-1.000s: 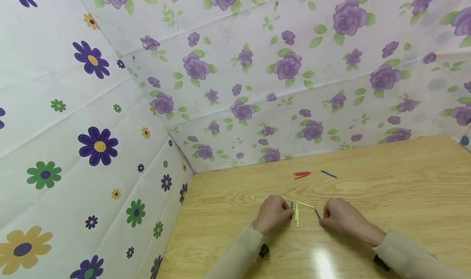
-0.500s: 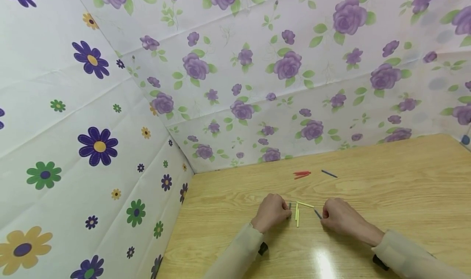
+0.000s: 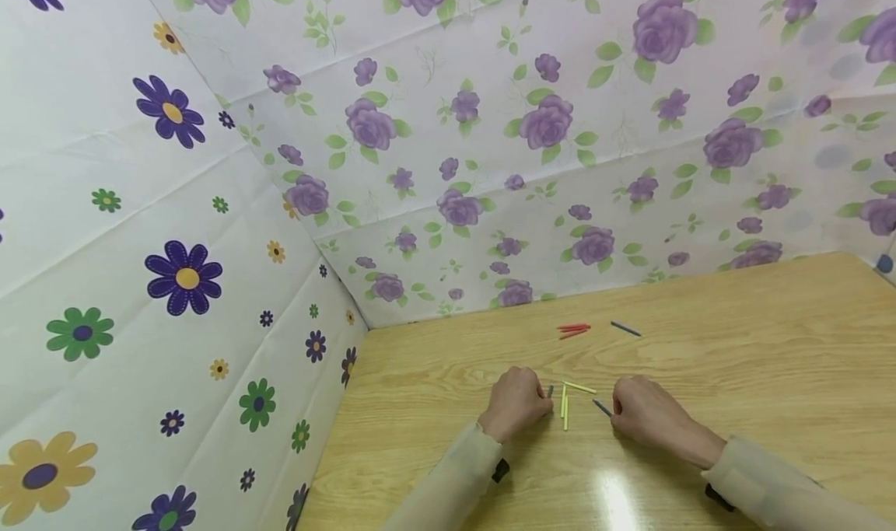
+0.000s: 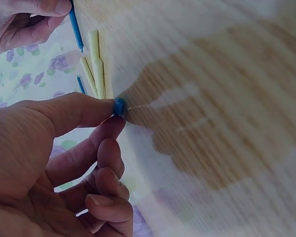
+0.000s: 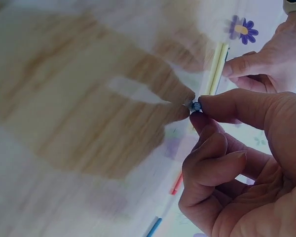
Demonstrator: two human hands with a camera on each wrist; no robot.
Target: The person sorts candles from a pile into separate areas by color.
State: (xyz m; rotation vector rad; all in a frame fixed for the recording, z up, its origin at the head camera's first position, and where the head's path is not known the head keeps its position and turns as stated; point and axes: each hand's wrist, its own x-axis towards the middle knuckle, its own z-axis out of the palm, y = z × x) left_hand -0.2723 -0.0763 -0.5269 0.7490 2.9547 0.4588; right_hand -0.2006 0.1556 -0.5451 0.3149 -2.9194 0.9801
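Note:
My left hand (image 3: 516,403) pinches a thin blue crayon (image 3: 549,392) between thumb and index finger, just left of the yellow crayons. Its near end (image 4: 119,106) pokes out at the fingertips in the left wrist view. On the right, my right hand (image 3: 647,414) pinches another blue crayon (image 3: 602,408), which slants up and left toward the yellow ones. Between the hands lie two upright yellow crayons (image 3: 566,414) side by side. A third yellow crayon (image 3: 580,387) slants right from their top. Most of each blue crayon is hidden behind fingers in the wrist views.
Farther back on the wooden table (image 3: 434,375) lie several red crayons (image 3: 574,331) in a small group. One more blue crayon (image 3: 626,329) lies to their right. A flowered cloth (image 3: 462,127) hangs along the back and left edges.
My left hand has shifted slightly left with its blue crayon, widening the gap to the yellow crayons. The right hand's blue crayon has tilted flatter.

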